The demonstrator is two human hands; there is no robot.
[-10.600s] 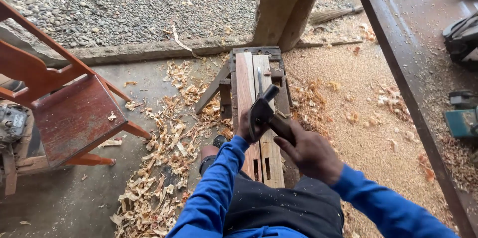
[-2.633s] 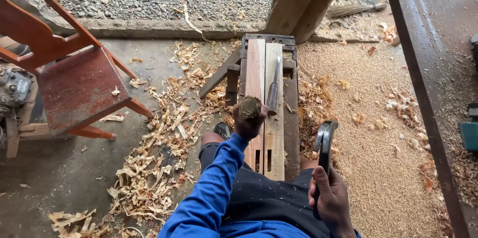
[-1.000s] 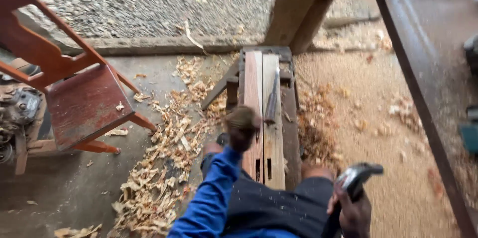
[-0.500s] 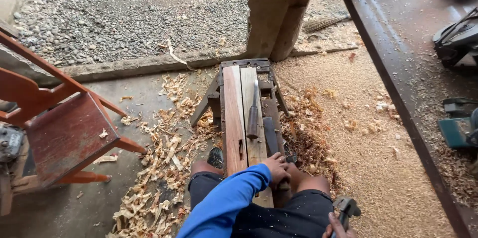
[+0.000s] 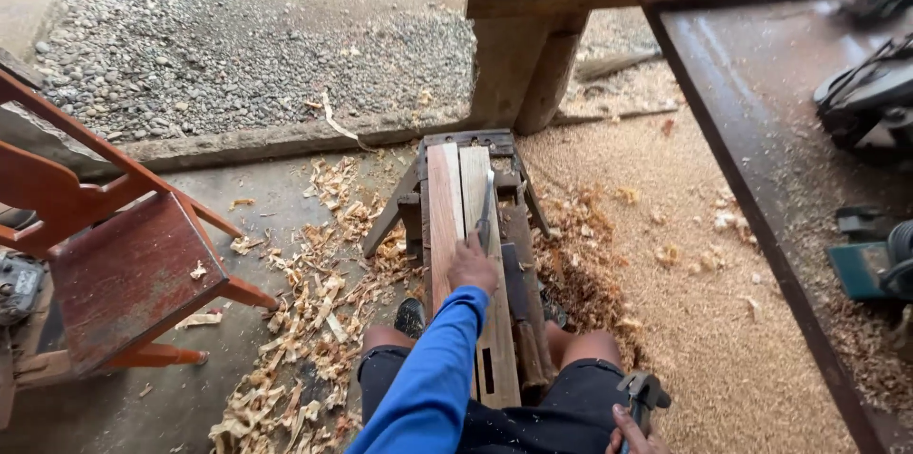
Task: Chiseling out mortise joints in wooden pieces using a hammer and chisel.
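- Left hand (image 5: 473, 269), centre of frame, blue sleeve: palm down on the wooden plank (image 5: 445, 216), fingers loosely curled, fingertips at or on the handle end of the chisel (image 5: 485, 212); cannot tell if it grips it.
- Chisel lies lengthwise on the plank, blade pointing toward the top of the frame, just above the left hand.
- Two light planks side by side on a dark low sawhorse bench (image 5: 518, 254), centre of frame; the person sits astride its near end, knees either side.
- Slots cut in the plank near the lower centre, close to the person's lap.
- Right hand (image 5: 632, 430), bottom edge right of centre, mostly cut off: closed around the handle of a hammer (image 5: 644, 392), head pointing up.
- Wood shavings (image 5: 304, 321) piled left of the bench, lower centre-left.
- Sawdust (image 5: 685, 302) covers the floor right of the bench.
- Red wooden chair (image 5: 124, 264) on its side, left of frame.
- Dark workbench (image 5: 761, 112) along the right edge, power tools (image 5: 870, 102) on it upper right.
- Wooden post (image 5: 533, 36) top centre, gravel (image 5: 238, 26) upper left.
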